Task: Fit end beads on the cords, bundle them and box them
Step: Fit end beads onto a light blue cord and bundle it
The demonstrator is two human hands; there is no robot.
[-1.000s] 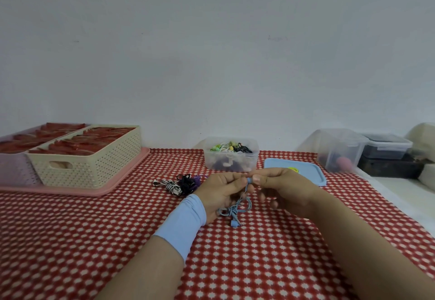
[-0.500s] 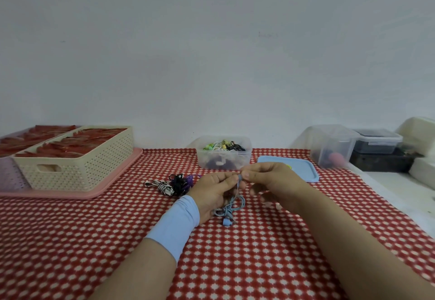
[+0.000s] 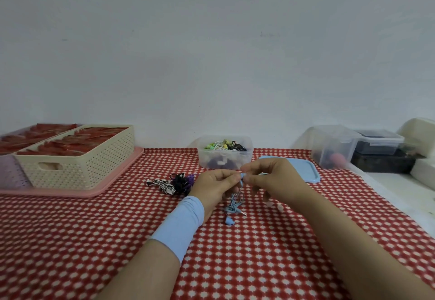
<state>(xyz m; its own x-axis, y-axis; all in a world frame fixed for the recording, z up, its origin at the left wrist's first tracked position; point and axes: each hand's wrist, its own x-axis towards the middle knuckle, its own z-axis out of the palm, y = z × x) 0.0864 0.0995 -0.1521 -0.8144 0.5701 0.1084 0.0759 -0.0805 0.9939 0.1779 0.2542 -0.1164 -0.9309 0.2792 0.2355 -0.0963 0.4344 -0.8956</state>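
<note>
My left hand [image 3: 215,185] and my right hand [image 3: 275,182] meet above the table and pinch the upper end of a light blue cord [image 3: 234,204]. A small blue bead [image 3: 242,176] sits between the fingertips of both hands. The rest of the cord hangs down in a loose tangle onto the red checked cloth [image 3: 259,252], with a blue end piece [image 3: 228,221] lying on the cloth. Bundled cords [image 3: 174,183], black, purple and black-and-white, lie left of my left hand. Behind the hands stands a clear box [image 3: 224,154] holding coloured cords.
A cream perforated basket [image 3: 77,158] with red items sits on a pink tray [image 3: 113,179] at the left. A blue lid [image 3: 303,167] lies right of the clear box. More clear and dark containers [image 3: 334,146] stand at the far right, past the cloth's edge.
Both hands stay together on the blue cord's end; the fingers have shifted slightly around the bead. The camera view has drifted a little.
</note>
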